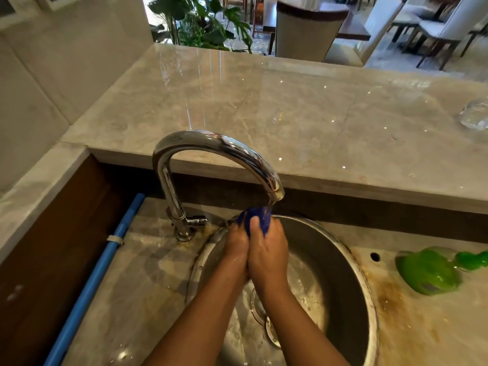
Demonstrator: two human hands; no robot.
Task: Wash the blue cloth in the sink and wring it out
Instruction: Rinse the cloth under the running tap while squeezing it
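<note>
Water runs from the chrome tap (pixel 219 159) onto the blue cloth (pixel 260 216), which is bunched above the back rim of the round steel sink (pixel 353 262), directly under the spout. Both hands press together around it: the left hand (pixel 236 247) and the right hand (pixel 268 249) touch palm to palm, fingers curled tight on the cloth, with only its top showing above them. On the counter's right edge lies a green bottle (pixel 427 270) on its side. A blue pipe (pixel 105 262) runs along the counter's left edge.
</note>
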